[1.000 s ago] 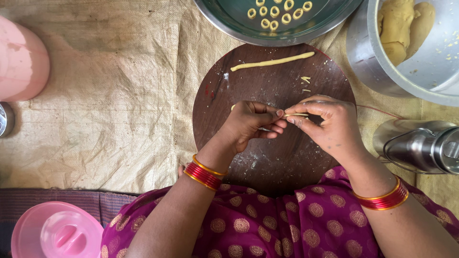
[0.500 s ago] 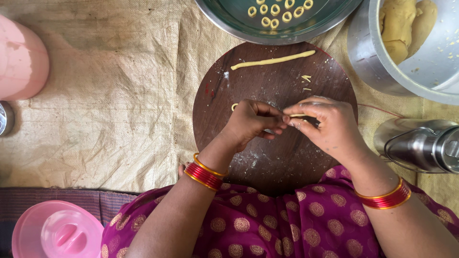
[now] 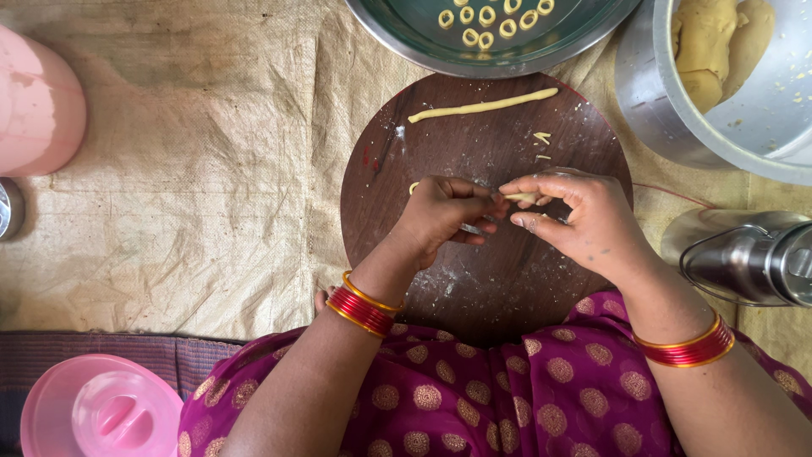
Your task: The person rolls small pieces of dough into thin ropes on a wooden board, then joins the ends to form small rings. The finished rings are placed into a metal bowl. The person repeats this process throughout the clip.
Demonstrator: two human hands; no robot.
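My left hand and my right hand meet over a round dark wooden board. Between their fingertips they pinch a thin strip of yellow dough; a small curl of it shows at the left hand's far side. A long rolled dough rope lies at the board's far edge, with small dough bits near it. Both wrists wear red and gold bangles.
A metal plate at the top holds several small dough rings. A steel pot at top right holds dough lumps. A steel vessel lies at right. Pink containers stand at far left and bottom left. A woven mat covers the floor.
The hands stay in the same place over the board. The fingers have shifted slightly while working the dough strip between them.
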